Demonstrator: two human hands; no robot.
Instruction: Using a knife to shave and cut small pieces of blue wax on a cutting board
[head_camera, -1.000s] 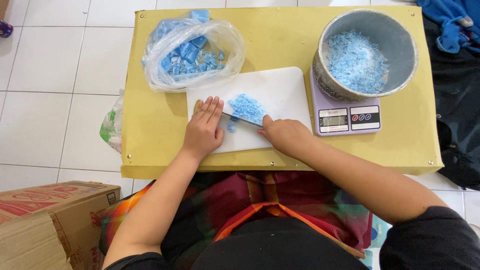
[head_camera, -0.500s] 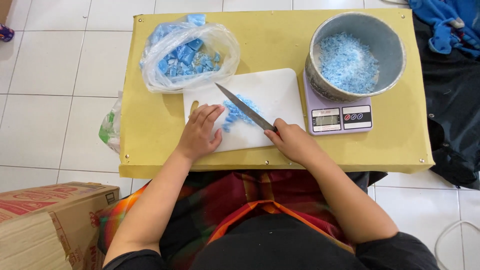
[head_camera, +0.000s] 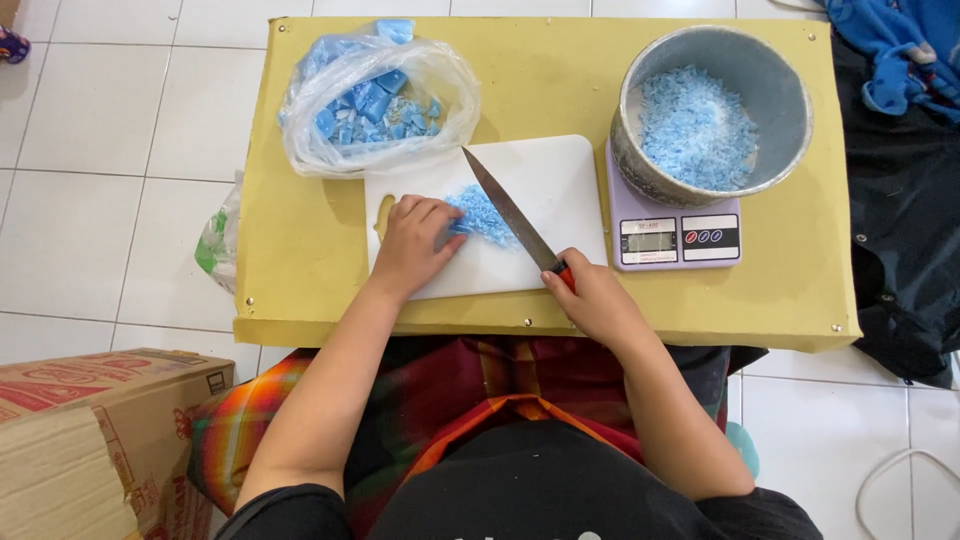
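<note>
On the white cutting board (head_camera: 560, 175), which lies near the front edge of the yellow table (head_camera: 300, 250), the small heap of blue shavings (head_camera: 483, 214) sits between the two hands: the left hand (head_camera: 412, 245) rests flat with loosely curled fingers touching the heap's left side, and the right hand (head_camera: 590, 295) is closed around the knife (head_camera: 510, 215). The blade's long axis runs diagonally from the handle near the front edge up toward the plastic bag of blue blocks (head_camera: 375, 100), and it lies just on the right side of the heap. The red handle is almost fully hidden inside the fist, and whether the edge touches the board or is lifted is, I think, not possible to see from above.
</note>
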